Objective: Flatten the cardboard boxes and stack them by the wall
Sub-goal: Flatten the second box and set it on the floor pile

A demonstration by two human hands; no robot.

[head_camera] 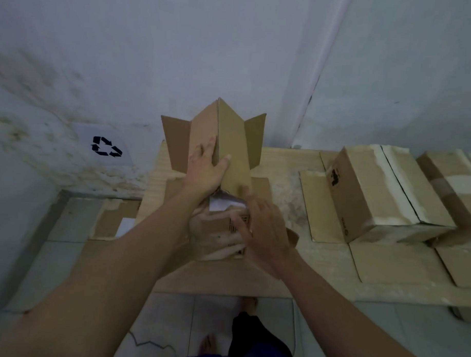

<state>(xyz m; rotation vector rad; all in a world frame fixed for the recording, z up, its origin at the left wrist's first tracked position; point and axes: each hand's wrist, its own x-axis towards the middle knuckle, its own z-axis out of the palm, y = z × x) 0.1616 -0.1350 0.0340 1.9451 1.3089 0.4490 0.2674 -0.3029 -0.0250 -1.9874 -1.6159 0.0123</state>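
One box (224, 151) is half collapsed between my hands: my left hand (206, 168) clasps its folded ridge, my right hand (264, 230) lies open on its lower panel. Right of my grip, two taped boxes (375, 194) remain whole; flattened sheets (112, 219) lie left by the wall (180, 56).

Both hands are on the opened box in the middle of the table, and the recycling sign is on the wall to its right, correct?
Not quite. The head view shows the recycling sign on the wall to the left of the opened box. The left hand and right hand are both on it, as you said.
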